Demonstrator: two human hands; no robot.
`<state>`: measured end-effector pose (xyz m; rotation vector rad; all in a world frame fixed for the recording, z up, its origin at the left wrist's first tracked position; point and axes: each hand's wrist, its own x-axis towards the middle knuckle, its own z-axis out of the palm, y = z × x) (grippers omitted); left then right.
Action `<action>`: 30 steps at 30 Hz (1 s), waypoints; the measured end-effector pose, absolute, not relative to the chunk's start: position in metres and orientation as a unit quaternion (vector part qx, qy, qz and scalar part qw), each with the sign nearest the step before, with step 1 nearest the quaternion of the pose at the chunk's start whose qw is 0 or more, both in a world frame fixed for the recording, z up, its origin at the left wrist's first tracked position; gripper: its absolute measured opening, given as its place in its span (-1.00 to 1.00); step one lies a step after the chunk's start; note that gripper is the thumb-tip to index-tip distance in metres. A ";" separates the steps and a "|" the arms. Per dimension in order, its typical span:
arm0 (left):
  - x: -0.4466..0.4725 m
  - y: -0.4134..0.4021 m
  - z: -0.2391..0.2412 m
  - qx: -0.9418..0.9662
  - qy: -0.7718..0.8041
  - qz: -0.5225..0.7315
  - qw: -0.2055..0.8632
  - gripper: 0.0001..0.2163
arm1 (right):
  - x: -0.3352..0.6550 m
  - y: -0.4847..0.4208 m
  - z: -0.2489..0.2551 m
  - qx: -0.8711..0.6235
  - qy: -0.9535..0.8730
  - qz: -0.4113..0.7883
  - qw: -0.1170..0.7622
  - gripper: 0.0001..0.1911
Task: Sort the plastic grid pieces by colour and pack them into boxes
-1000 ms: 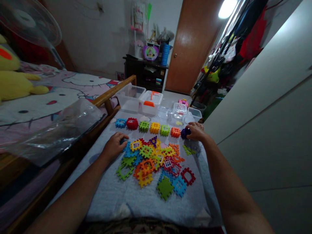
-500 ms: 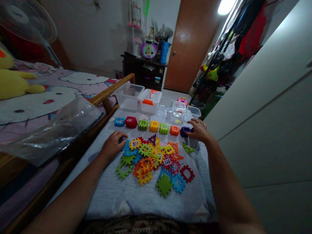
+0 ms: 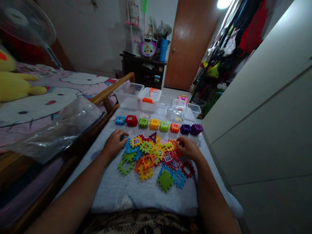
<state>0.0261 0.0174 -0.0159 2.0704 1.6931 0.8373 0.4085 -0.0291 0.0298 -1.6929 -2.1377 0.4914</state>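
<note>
Cloth (image 3: 117,195) bears toothed pieces (image 3: 158,153) — see-through boxes (image 3: 146,105) stand behind.

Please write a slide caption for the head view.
Left hand and right hand at a colourful pile of notched pieces, a row of blocks behind.

From where I stand, the room is rather dim, with one bright white light (image 3: 223,3) glowing high up, to the right of a brown wooden door (image 3: 187,48). A dark cabinet (image 3: 134,67) sits against the plain pale wall (image 3: 107,35). Over on the left, a standing fan (image 3: 28,24) rises beside a bed (image 3: 58,92) edged by a wooden rail (image 3: 110,89); smooth whitish panels (image 3: 273,143) fill the right side.
</note>
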 end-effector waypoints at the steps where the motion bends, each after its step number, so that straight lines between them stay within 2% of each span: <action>1: 0.026 0.017 -0.016 0.728 0.596 0.293 0.170 -0.74 | 0.407 -0.029 0.028 -0.586 -0.768 0.171 0.191 -0.83; 7: 0.028 0.016 -0.013 0.726 0.601 0.292 0.164 -0.75 | 0.395 -0.032 0.025 -0.508 -0.815 0.161 0.228 -0.79; 15: 0.029 0.015 -0.013 0.725 0.601 0.293 0.166 -0.76 | 0.385 -0.030 0.020 -0.543 -0.811 0.110 0.188 -0.75; 19: 0.029 0.016 -0.014 0.724 0.602 0.296 0.163 -0.77 | 0.385 -0.032 0.020 -0.544 -0.811 0.117 0.181 -0.66; 24: 0.027 0.016 -0.015 0.726 0.599 0.295 0.163 -0.77 | 0.384 -0.036 0.024 -0.534 -0.823 0.146 0.125 -0.39; 30: 0.028 0.015 -0.014 0.727 0.601 0.289 0.164 -0.76 | 0.385 -0.034 0.026 -0.513 -0.833 0.171 0.120 -0.46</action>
